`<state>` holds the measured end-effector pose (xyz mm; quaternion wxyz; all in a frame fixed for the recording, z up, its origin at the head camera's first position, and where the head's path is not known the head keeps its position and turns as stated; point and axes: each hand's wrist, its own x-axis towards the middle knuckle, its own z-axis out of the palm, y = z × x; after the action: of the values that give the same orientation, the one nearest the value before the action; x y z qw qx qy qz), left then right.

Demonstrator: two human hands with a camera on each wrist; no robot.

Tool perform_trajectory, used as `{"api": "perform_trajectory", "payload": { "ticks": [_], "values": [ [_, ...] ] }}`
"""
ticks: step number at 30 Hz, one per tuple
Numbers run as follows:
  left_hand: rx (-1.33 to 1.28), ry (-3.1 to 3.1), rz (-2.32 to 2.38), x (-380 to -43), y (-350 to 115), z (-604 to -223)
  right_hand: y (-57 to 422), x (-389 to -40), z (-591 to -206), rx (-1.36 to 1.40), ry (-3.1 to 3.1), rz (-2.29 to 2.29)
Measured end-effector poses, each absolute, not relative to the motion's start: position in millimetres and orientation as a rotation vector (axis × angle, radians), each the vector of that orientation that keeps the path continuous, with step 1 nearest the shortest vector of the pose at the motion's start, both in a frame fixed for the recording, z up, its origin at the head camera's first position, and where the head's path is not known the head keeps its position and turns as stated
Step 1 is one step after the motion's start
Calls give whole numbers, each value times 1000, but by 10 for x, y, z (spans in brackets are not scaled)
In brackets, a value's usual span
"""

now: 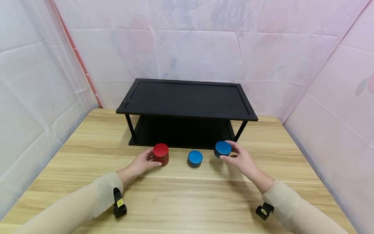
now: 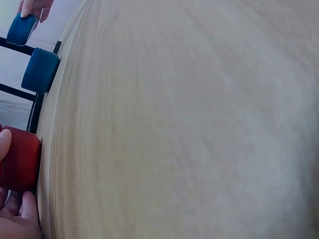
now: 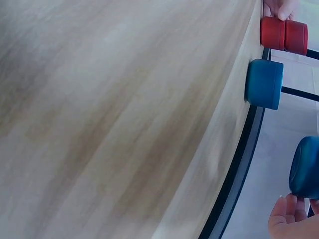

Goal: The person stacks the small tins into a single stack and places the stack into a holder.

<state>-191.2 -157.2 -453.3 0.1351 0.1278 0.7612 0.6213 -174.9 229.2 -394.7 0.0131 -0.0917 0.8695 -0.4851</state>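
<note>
Two short red cylinders (image 1: pixel 160 152) stand one on top of the other on the table, left of the middle. My left hand (image 1: pixel 144 161) grips this stack from its left side, thumb in front; which of the two it bears on more I cannot tell. With thumb and fingers, my right hand (image 1: pixel 239 160) holds a short blue cylinder (image 1: pixel 223 148) above the table, as the right wrist view also shows a gap beneath it. A second blue cylinder (image 1: pixel 195 158) rests on the table between the hands, touched by neither.
Behind the cylinders stands a black two-level rack (image 1: pixel 187 99), its lower shelf (image 1: pixel 184 130) close to the table and thin posts at its corners. The wooden table (image 1: pixel 181 201) reaches to light printed sheets (image 1: pixel 193 52) at the back and sides.
</note>
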Motion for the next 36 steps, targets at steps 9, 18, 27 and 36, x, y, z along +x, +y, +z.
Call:
{"api": "perform_trajectory", "payload": {
  "ticks": [9,18,27,36],
  "values": [
    [375,2221,1790,-1905,-1568,-4542,2279,-1757,-3923,-282,2704,-1538],
    [361,2241,1774,-1900,-1568,-4549,2236,-1727,-3855,-282,2695,-1547],
    [370,2251,1770,-1927,-1566,-4535,2227,-1748,-3824,-270,2707,-1533],
    [360,2231,1786,-1916,-1567,-4552,2196,-1778,-3768,-331,2697,-1553]
  ]
}}
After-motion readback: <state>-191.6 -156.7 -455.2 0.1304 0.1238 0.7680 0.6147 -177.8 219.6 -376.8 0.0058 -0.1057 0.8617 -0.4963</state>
